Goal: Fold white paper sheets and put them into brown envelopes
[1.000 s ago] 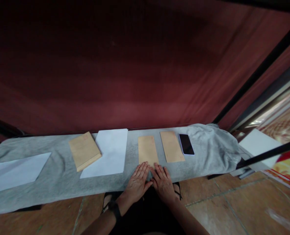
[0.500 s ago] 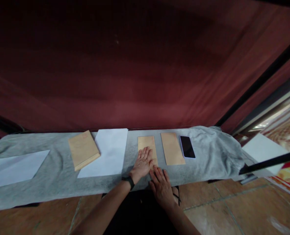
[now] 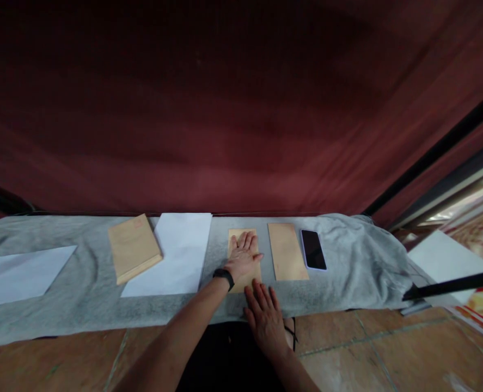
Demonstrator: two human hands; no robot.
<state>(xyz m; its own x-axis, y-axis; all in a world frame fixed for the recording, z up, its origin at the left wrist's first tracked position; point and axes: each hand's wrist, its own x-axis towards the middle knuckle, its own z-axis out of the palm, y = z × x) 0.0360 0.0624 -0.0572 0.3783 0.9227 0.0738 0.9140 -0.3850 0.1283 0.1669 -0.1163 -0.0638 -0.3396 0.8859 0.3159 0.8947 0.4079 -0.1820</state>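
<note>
My left hand, with a dark band at the wrist, lies flat and open on a brown paper envelope. It covers much of the envelope's middle. My right hand rests at the envelope's near edge, palm down with fingers stretched out and fingertips by its lower right corner. To the right lies a second brown envelope, apart from both hands. Beside that one is a phone with a dark screen and a pale lilac edge.
Left of my hands, a thick stack of brown envelopes overlaps a stack of white paper. More white paper lies at far left. A grey cloth covers the narrow table. A dark red curtain hangs behind; black bars stand at right.
My left hand has slid a little up the envelope, its thumb now spread to the right. My right hand has shifted slightly toward me. The view has moved slightly.
</note>
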